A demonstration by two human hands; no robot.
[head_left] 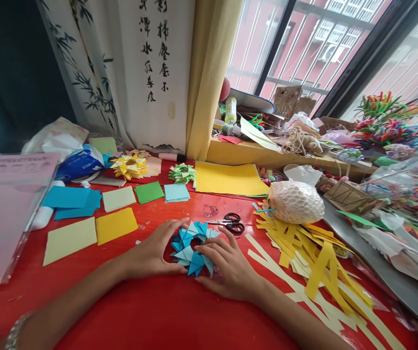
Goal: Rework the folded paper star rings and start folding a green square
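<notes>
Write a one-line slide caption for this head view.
Both hands, left hand and right hand, press a blue folded-paper ring on the red table beside scissors.

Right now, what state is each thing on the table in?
Blue paper ring: assembled, flat on the table, pressed from both sides.
Left hand: open, fingers against the ring.
Right hand: open, fingertips on the ring.
Scissors: closed, lying flat.
Yellow strips: cut, loosely piled.
Yellow sheets: stacked flat.

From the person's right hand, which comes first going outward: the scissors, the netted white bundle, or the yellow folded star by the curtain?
From the right hand:
1. Scissors, just beyond the fingers.
2. Netted white bundle, farther right.
3. Yellow folded star, far back left.
</notes>
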